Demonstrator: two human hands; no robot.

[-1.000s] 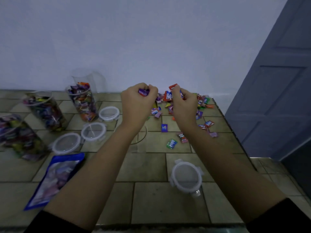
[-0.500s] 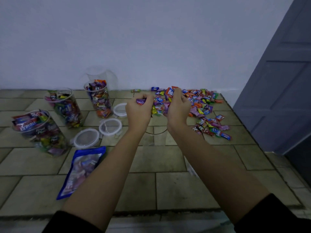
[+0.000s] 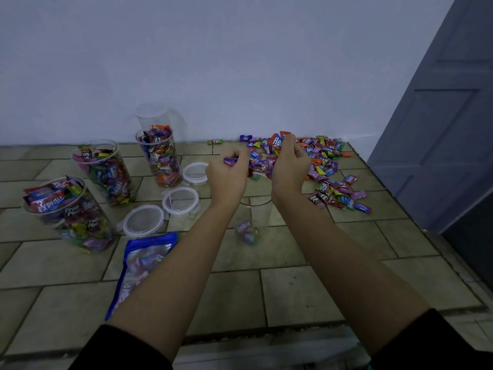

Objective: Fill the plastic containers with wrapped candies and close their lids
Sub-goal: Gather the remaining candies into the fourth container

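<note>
The clear container (image 3: pixel 262 218) stands straight up on the tiled floor (image 3: pixel 306 295). Its long way runs up and down, and its open mouth faces up at me. A few candies (image 3: pixel 246 232) lie at its bottom.

Both my hands are just above its mouth. My left hand (image 3: pixel 226 180) is curled up tight, and its fingers pinch a purple candy (image 3: pixel 230 161). My right hand (image 3: pixel 289 166) is curled too. It holds a bunch of candies (image 3: pixel 269 164), with a red one (image 3: pixel 277 142) sticking up on top.

The big candy pile (image 3: pixel 326 166) lies behind the container and to its right. Three full containers (image 3: pixel 106 172) stand to its left with no tops on. Three round lids (image 3: pixel 181 200) lie flat between them and the container. A blue bag (image 3: pixel 141 263) lies left of the container, closer to me.
</note>
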